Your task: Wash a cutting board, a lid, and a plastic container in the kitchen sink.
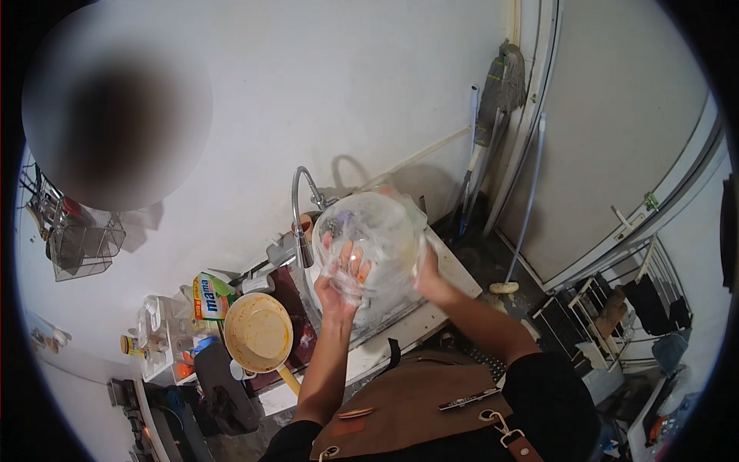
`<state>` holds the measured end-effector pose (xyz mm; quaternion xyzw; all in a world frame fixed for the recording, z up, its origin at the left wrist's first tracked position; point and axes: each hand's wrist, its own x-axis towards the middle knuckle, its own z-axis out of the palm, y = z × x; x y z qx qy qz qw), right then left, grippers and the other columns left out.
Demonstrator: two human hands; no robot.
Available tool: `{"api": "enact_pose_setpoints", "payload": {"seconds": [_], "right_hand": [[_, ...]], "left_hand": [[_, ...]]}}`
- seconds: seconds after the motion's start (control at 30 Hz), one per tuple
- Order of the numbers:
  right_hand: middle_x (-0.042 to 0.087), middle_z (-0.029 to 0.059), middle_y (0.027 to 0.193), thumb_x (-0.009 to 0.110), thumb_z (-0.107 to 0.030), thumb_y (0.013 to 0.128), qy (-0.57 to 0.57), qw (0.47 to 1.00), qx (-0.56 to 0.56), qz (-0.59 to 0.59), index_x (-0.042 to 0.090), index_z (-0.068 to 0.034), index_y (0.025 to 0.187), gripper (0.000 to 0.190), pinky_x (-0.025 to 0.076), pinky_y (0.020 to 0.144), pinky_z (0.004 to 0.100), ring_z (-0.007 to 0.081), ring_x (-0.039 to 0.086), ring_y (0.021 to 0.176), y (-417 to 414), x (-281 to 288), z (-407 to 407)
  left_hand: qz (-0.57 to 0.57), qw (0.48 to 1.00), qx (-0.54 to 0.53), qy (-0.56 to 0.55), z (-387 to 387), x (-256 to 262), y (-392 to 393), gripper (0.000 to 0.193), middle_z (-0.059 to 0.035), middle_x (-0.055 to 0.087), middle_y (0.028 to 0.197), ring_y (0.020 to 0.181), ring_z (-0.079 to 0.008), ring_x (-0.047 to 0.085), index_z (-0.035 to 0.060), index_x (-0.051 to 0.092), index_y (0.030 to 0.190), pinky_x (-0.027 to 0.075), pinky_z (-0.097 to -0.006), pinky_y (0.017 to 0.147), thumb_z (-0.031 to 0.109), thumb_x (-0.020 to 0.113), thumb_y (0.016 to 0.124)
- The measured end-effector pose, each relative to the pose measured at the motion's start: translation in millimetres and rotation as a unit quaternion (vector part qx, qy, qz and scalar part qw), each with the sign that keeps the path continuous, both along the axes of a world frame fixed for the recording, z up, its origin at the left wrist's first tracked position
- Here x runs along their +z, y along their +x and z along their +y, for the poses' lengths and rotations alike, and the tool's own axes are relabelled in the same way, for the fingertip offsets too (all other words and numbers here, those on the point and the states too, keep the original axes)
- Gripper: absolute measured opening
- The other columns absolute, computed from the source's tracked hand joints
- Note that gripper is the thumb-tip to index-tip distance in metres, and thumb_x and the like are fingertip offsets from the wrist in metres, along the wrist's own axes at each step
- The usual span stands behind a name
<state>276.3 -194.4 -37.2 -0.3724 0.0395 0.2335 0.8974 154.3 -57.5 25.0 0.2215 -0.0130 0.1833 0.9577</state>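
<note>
Over the sink [369, 329], a large clear bowl [387, 231] with soapy streaks is held between both hands. My left hand [343, 277] is at its near left side, the fingers spread and showing through the clear wall. At the right rim, my right hand [426, 267] grips the bowl, partly blurred. A flexible metal faucet [302, 242] hangs just left of the bowl. Left of the sink lies a cream frying pan [258, 332] with orange-yellow stains and a yellow handle. The sink's contents are mostly hidden behind the bowl.
A Mama detergent pouch [212, 297] stands behind the pan. Containers fill a white rack [164, 358] at the left. A wire basket [86, 245] hangs on the wall. Mops [496, 98] and a long-handled brush [503, 287] lean near the door; a drying rack [600, 317] stands right.
</note>
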Motion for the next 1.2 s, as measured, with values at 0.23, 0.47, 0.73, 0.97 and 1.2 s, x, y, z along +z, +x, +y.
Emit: {"api": "enact_pose_setpoints", "payload": {"seconds": [0.23, 0.47, 0.73, 0.97, 1.2], "right_hand": [[0.067, 0.0092, 0.094, 0.055, -0.029, 0.088, -0.245, 0.892, 0.35, -0.145, 0.064, -0.012, 0.106, 0.027, 0.053, 0.076, 0.0345, 0.0242, 0.066, 0.081, 66.3, 89.6, 18.2], [0.063, 0.0182, 0.103, 0.058, -0.026, 0.084, -0.371, 0.602, 0.031, -0.706, 0.062, -0.01, 0.113, 0.033, 0.051, 0.081, 0.0393, 0.0352, 0.063, 0.092, -38.6, 89.3, -5.7], [0.063, 0.0199, 0.098, 0.056, -0.009, 0.083, -0.284, 0.906, -0.037, -0.311, 0.055, 0.003, 0.114, 0.032, 0.048, 0.079, 0.0403, 0.0275, 0.062, 0.09, -38.9, -2.7, -14.4], [0.059, 0.0137, 0.115, 0.048, -0.015, 0.093, -0.243, 0.919, 0.029, -0.309, 0.048, 0.004, 0.123, 0.036, 0.044, 0.091, 0.0327, 0.0217, 0.056, 0.107, 16.0, -31.5, -14.7], [0.054, 0.0132, 0.123, 0.049, -0.026, 0.092, 0.295, 0.921, 0.104, -0.233, 0.04, -0.009, 0.135, 0.048, 0.048, 0.09, 0.0367, 0.0227, 0.057, 0.107, -19.8, 65.1, -37.7]], "left_hand": [[0.057, 0.972, -0.175, 0.143, -7.8, 30.2, -28.3, 0.067, -0.0251, 0.054, 0.119, 0.109, -0.0459, 0.055, 0.0053, 0.028, 0.14, 0.053, -0.0537, 0.082, 0.008, 0.059, 0.081], [0.166, 0.959, 0.058, 0.223, -15.0, -26.6, -16.9, 0.06, -0.0214, 0.051, 0.125, 0.089, -0.0286, 0.063, 0.0016, 0.032, 0.138, 0.053, -0.0484, 0.083, 0.004, 0.051, 0.081], [0.09, 0.981, 0.014, 0.17, -12.8, 31.0, -13.2, 0.06, -0.0187, 0.047, 0.131, 0.108, -0.0333, 0.057, 0.0074, 0.031, 0.14, 0.052, -0.0485, 0.085, 0.007, 0.053, 0.084], [0.103, 0.989, 0.051, 0.095, -24.3, 40.7, -4.9, 0.059, -0.0116, 0.052, 0.121, 0.102, -0.0287, 0.056, 0.0079, 0.037, 0.135, 0.046, -0.0342, 0.068, 0.009, 0.057, 0.08], [-0.08, 0.99, -0.039, -0.108, 23.2, -21.5, -12.5, 0.061, -0.0143, 0.047, 0.136, 0.118, -0.0282, 0.051, 0.0023, 0.041, 0.135, 0.043, -0.0448, 0.099, 0.015, 0.057, 0.078]]}}
